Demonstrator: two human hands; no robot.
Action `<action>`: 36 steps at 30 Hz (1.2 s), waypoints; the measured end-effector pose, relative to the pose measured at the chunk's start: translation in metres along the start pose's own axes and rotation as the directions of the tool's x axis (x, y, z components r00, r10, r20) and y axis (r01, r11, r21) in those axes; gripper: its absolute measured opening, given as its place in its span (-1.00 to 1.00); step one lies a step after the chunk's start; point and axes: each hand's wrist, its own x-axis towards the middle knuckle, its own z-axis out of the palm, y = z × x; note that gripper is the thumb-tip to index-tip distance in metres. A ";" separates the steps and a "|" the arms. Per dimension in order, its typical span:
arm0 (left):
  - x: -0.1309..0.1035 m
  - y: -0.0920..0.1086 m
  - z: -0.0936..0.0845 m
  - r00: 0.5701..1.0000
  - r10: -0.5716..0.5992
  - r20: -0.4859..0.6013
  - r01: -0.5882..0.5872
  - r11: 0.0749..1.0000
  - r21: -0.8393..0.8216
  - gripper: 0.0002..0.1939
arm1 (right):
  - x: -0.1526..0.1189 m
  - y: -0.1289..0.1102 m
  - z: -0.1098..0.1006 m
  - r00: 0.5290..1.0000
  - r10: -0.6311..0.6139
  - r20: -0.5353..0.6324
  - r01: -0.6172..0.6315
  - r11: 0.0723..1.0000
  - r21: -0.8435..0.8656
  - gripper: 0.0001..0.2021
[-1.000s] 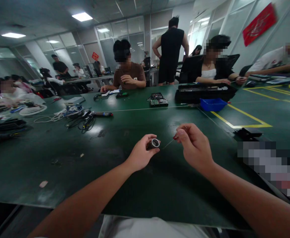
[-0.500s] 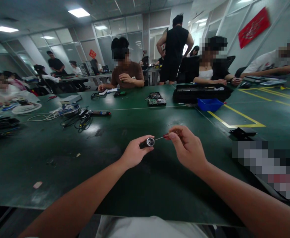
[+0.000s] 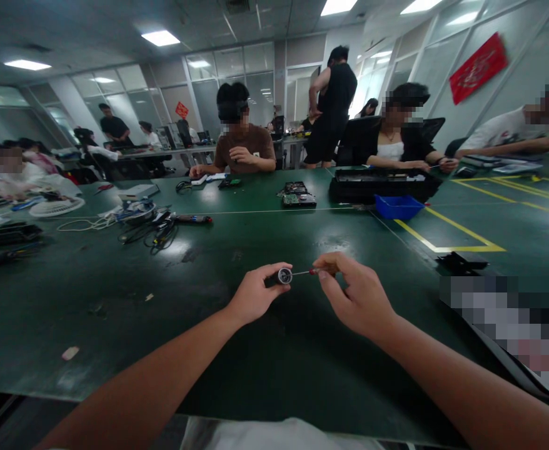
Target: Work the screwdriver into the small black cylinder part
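Observation:
Between its thumb and fingers, my left hand (image 3: 252,296) grips a small dark cylinder (image 3: 284,275) with a silver rim, its round end turned to the right and toward me. A screwdriver (image 3: 312,272) with a reddish handle is pinched in my right hand (image 3: 356,294). Its thin metal shaft reaches left to the cylinder's rimmed end; whether the tip is inside or only touching, I cannot tell. Most of the handle is hidden by my fingers. Both hands are held above the green table (image 3: 237,387).
Cables (image 3: 161,231) and a white fan-like cover (image 3: 56,207) lie to the left. Circuit boards (image 3: 299,195), a long black casing (image 3: 384,185) and a blue bin (image 3: 399,206) stand across the table. A black part (image 3: 462,261) is at the right. Several people sit around.
The view has tilted up slightly, so everything sits lower. My right hand has lowered relative to the cylinder, leaving the screwdriver's shaft closer to level. Both hands keep their hold.

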 end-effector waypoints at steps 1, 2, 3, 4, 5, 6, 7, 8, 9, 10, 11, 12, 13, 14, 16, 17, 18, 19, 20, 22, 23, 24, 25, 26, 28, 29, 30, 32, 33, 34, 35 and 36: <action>0.000 -0.001 0.000 1.000 0.003 0.001 -0.003 1.000 0.000 -0.57 | 0.000 0.000 0.000 1.000 0.006 0.005 -0.006 1.000 -0.002 -0.84; 0.000 -0.001 0.000 1.000 0.005 0.005 -0.005 1.000 0.001 -0.57 | 0.000 0.000 0.000 1.000 0.018 0.006 -0.018 1.000 -0.004 -0.81; 0.000 -0.001 0.000 1.000 0.007 0.007 -0.007 1.000 0.000 -0.57 | 0.000 0.000 0.001 0.999 0.031 0.005 -0.031 0.999 -0.007 -0.76; 0.000 -0.001 0.000 1.000 0.008 0.008 -0.008 1.000 -0.001 -0.57 | 0.000 -0.001 0.001 0.999 0.043 0.001 -0.043 0.999 -0.011 -0.72; -0.001 -0.001 0.000 1.000 0.008 0.010 -0.008 1.000 -0.004 -0.57 | 0.000 -0.001 0.002 0.999 0.052 -0.005 -0.052 0.998 -0.018 -0.71; -0.001 -0.001 0.000 1.000 0.007 0.011 -0.007 1.000 -0.009 -0.57 | 0.000 -0.001 0.002 0.998 0.055 -0.012 -0.055 0.998 -0.025 -0.72; -0.001 0.000 0.000 1.000 0.005 0.011 -0.005 1.000 -0.012 -0.57 | 0.000 -0.001 0.003 0.998 0.055 -0.016 -0.056 0.998 -0.031 -0.72; -0.001 0.001 -0.001 1.000 0.003 0.009 -0.003 1.000 -0.014 -0.57 | -0.001 -0.001 0.004 0.999 0.051 -0.017 -0.051 0.998 -0.033 -0.71; -0.001 0.001 -0.001 1.000 0.000 0.005 0.000 1.000 -0.014 -0.57 | -0.001 -0.001 0.004 0.999 0.042 -0.015 -0.042 0.999 -0.027 -0.69; -0.001 0.002 -0.001 1.000 -0.003 0.000 0.003 1.000 -0.013 -0.57 | -0.001 -0.001 0.004 0.999 0.036 -0.011 -0.036 0.999 -0.014 -0.68; 0.000 0.002 -0.001 1.000 -0.005 -0.003 0.005 1.000 -0.011 -0.57 | -0.001 -0.001 0.004 0.999 0.036 -0.003 -0.036 0.999 0.003 -0.68; 0.000 0.001 -0.001 1.000 -0.007 -0.004 0.007 1.000 -0.010 -0.57 | -0.002 -0.001 0.004 0.999 0.042 0.011 -0.043 0.999 0.018 -0.69; 0.000 0.001 -0.001 1.000 -0.007 -0.003 0.006 1.000 -0.010 -0.57 | -0.002 -0.002 0.005 0.998 0.056 0.027 -0.057 0.998 0.029 -0.70; 0.001 0.000 -0.001 1.000 -0.005 0.001 0.005 1.000 -0.011 -0.57 | -0.002 -0.002 0.005 0.996 0.075 0.041 -0.076 0.997 0.033 -0.71; 0.001 -0.002 -0.001 1.000 0.000 0.007 0.000 1.000 -0.010 -0.57 | -0.002 -0.003 0.006 0.994 0.100 0.053 -0.102 0.994 0.033 -0.72; 0.001 -0.002 0.000 1.000 0.003 0.006 -0.003 1.000 -0.008 -0.57 | -0.002 -0.004 0.006 0.994 0.100 0.049 -0.102 0.994 0.036 -0.72; 0.001 -0.002 -0.001 1.000 0.003 0.003 -0.003 1.000 -0.006 -0.56 | -0.003 -0.003 0.007 0.995 0.093 0.036 -0.095 0.995 0.044 -0.73; 0.001 -0.001 -0.001 1.000 0.002 -0.001 -0.002 1.000 -0.003 -0.57 | -0.003 -0.003 0.008 0.997 0.080 0.021 -0.081 0.995 0.056 -0.74; 0.001 -0.001 -0.001 1.000 0.001 -0.005 -0.001 1.000 0.001 -0.57 | -0.003 -0.002 0.008 0.998 0.060 0.008 -0.060 0.996 0.066 -0.75; 0.000 0.001 -0.001 1.000 -0.005 -0.010 0.006 1.000 0.013 -0.57 | -0.003 -0.001 0.009 1.000 0.016 -0.003 -0.015 0.997 0.074 -0.79; 0.000 0.001 -0.001 1.000 -0.008 -0.010 0.009 1.000 0.022 -0.57 | -0.003 0.000 0.009 1.000 -0.004 0.006 0.003 0.997 0.073 -0.81; 0.000 0.002 0.000 1.000 -0.010 -0.009 0.010 0.999 0.032 -0.57 | -0.003 0.000 0.009 1.000 -0.016 0.027 0.014 0.997 0.070 -0.84; 0.000 0.002 0.000 1.000 -0.010 -0.009 0.010 0.999 0.042 -0.57 | -0.003 0.000 0.008 0.999 -0.017 0.050 0.013 0.998 0.069 -0.86; -0.001 0.002 0.000 1.000 -0.007 -0.007 0.007 0.999 0.052 -0.57 | -0.002 0.000 0.008 0.998 -0.005 0.068 0.000 0.997 0.071 -0.88; -0.001 0.004 0.000 1.000 0.013 0.015 -0.014 0.997 0.076 -0.58 | -0.001 0.000 0.008 0.996 0.066 0.067 -0.073 0.992 0.101 -0.87; -0.002 0.005 0.000 0.999 0.033 0.037 -0.036 0.995 0.090 -0.59 | -0.001 0.001 0.009 0.991 0.126 0.047 -0.131 0.982 0.133 -0.85; -0.002 0.006 0.000 0.996 0.056 0.066 -0.063 0.992 0.106 -0.61 | 0.001 0.003 0.010 0.980 0.199 0.019 -0.199 0.962 0.186 -0.81; -0.002 0.008 0.000 0.989 0.098 0.113 -0.113 0.985 0.129 -0.62 | 0.003 0.011 0.013 0.930 0.367 -0.025 -0.335 0.874 0.351 -0.73; -0.002 0.009 0.000 0.987 0.109 0.120 -0.125 0.983 0.135 -0.62 | 0.005 0.016 0.015 0.898 0.440 -0.026 -0.376 0.795 0.477 -0.69; -0.002 0.009 0.000 0.987 0.111 0.116 -0.126 0.983 0.136 -0.62 | 0.006 0.021 0.018 0.865 0.501 -0.021 -0.389 0.696 0.604 -0.67; -0.002 0.010 0.000 0.989 0.102 0.104 -0.116 0.984 0.135 -0.61 | 0.006 0.025 0.020 0.844 0.537 0.014 -0.400 0.611 0.683 -0.68; -0.002 0.010 0.000 0.992 0.087 0.091 -0.099 0.986 0.134 -0.60 | 0.007 0.029 0.022 0.828 0.561 0.004 -0.395 0.578 0.714 -0.70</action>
